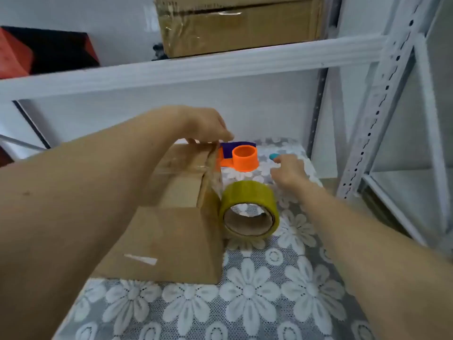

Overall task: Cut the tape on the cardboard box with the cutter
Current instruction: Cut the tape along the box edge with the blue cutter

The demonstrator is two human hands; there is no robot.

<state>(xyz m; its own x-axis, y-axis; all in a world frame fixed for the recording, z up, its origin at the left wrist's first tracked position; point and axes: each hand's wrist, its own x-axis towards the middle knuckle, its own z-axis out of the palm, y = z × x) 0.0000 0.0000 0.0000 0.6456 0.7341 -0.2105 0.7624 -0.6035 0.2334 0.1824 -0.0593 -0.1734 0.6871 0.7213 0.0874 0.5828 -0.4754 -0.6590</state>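
A single head-worn wide-angle camera looks forward and down from close above a table with a floral lace cloth [247,290]. Both forearms reach away from the lens. White metal shelving [186,72] fills the upper frame, bowed by the lens.

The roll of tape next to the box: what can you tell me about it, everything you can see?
The roll of tape is a wide, yellowish, see-through packing tape wound on a brown cardboard core. It stands on its edge, its open centre facing the camera, so the flowered lace tablecloth shows through the hole. It rests on that cloth, right beside the cardboard box, apparently touching its side. The right hand hovers just beyond it, not touching it. No loose end of tape shows.
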